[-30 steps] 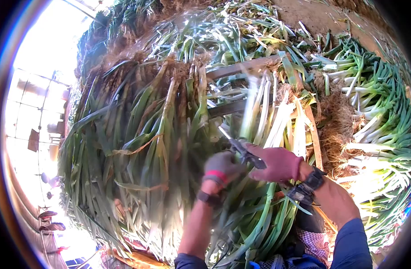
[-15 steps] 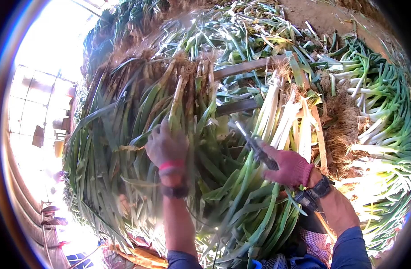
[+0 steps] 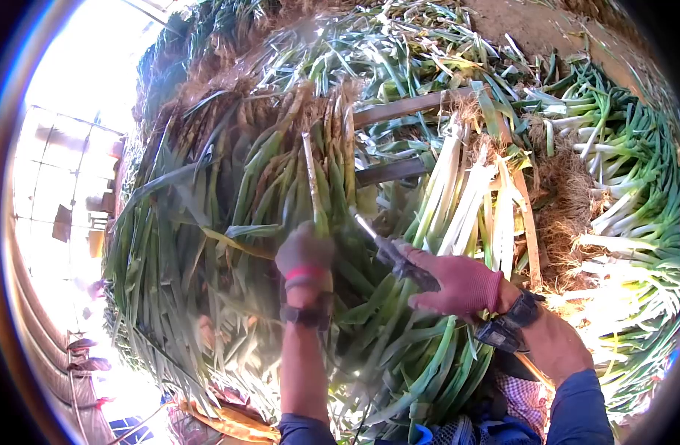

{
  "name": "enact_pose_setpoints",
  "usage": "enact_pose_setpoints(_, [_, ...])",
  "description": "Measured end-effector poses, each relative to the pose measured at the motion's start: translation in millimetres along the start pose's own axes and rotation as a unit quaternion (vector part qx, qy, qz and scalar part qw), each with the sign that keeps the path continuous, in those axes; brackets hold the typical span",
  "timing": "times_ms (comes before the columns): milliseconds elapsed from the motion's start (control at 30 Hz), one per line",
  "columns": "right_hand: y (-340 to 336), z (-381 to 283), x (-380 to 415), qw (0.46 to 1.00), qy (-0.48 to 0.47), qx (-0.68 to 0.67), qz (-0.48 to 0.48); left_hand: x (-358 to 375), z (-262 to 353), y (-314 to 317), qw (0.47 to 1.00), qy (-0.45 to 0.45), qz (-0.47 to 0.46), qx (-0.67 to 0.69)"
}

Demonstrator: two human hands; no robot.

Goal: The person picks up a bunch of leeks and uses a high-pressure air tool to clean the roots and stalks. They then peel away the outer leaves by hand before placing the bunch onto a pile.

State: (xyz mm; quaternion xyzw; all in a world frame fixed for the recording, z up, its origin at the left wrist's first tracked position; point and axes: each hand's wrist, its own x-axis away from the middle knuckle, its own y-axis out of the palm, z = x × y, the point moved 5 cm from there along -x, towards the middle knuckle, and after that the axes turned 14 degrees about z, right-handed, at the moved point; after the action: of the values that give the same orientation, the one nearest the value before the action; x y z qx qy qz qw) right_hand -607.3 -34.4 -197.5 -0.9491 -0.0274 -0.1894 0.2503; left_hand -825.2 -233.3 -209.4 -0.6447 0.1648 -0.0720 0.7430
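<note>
My left hand [image 3: 304,256], in a greyish glove with a pink cuff, is closed round a leek [image 3: 311,167], blurred by motion. The leek stands roughly upright, with its roots at the top. My right hand [image 3: 462,283], in a dusty-pink glove, grips a dark air blow gun [image 3: 406,265]. Its thin metal nozzle points up and left, toward the leek but apart from it. Unpeeled leeks [image 3: 184,245] with brownish stems and long green leaves lie under and left of my left hand. Whiter, peeled leeks [image 3: 458,196] lean beyond my right hand.
Wooden slats [image 3: 399,110] run behind the leeks, with an upright slat [image 3: 529,237] at the right. Loose leaves and peelings [image 3: 399,52] are heaped at the back. Rows of cleaned leeks [image 3: 629,200] line the right side. An orange-brown cloth-like thing [image 3: 232,424] lies low at left.
My left hand has moved right and down, and one leek now stands apart in it. The right hand with the air blow gun has shifted slightly left and down.
</note>
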Motion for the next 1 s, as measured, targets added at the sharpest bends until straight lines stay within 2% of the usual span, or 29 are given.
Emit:
enact_pose_setpoints(33, [6.5,1.3,-3.3,1.000,-0.001,0.000,-0.001,0.4,-0.6,0.5,1.000,0.005,-0.009,0.001])
enact_pose_setpoints(100, [20.0,-10.2,-7.8,0.994,-0.107,-0.036,0.007,3.2,1.1,3.0,1.000,0.002,-0.006,-0.010])
enact_pose_setpoints(133, [18.9,-16.2,-12.1,0.994,-0.107,-0.037,0.008,3.7,2.1,3.9,1.000,0.002,-0.002,-0.019])
enact_pose_setpoints(200, [13.8,-23.2,-23.9,0.999,-0.035,-0.006,-0.005,6.2,2.2,4.8,1.000,0.004,-0.003,-0.011])
enact_pose_setpoints(233, [18.6,-18.1,-34.3,0.997,-0.065,-0.030,0.026,7.6,1.3,5.7,1.000,0.002,-0.003,-0.005])
enact_pose_setpoints(367, [19.2,-18.6,-41.6,0.998,-0.047,-0.028,-0.005,7.7,-2.9,7.5,1.000,-0.008,0.006,0.001])
enact_pose_setpoints(433, [29.6,-14.2,-37.1,0.991,-0.119,-0.058,0.008,8.9,-3.4,5.1,1.000,-0.010,0.012,0.011])
enact_pose_setpoints(533, [31.9,-12.3,-32.3,0.995,-0.080,-0.050,-0.011,8.9,-1.1,6.2,1.000,-0.020,-0.002,-0.002])
enact_pose_setpoints(667, [25.1,-17.7,-56.8,0.996,-0.074,-0.041,0.001,9.5,-3.3,5.3,1.000,-0.023,0.001,-0.004])
enact_pose_setpoints(733, [13.5,-24.5,-80.0,0.994,-0.088,-0.015,0.059,8.2,-2.1,5.3,1.000,-0.029,-0.008,-0.008])
enact_pose_setpoints(933, [-17.4,-49.8,-131.2,0.995,-0.050,0.003,0.085,14.8,-0.7,6.8,1.000,-0.014,0.014,0.006])
enact_pose_setpoints(1000, [-23.3,-52.6,-147.0,0.996,-0.011,0.010,0.091,16.5,-1.4,8.4,1.000,-0.016,0.009,0.011])
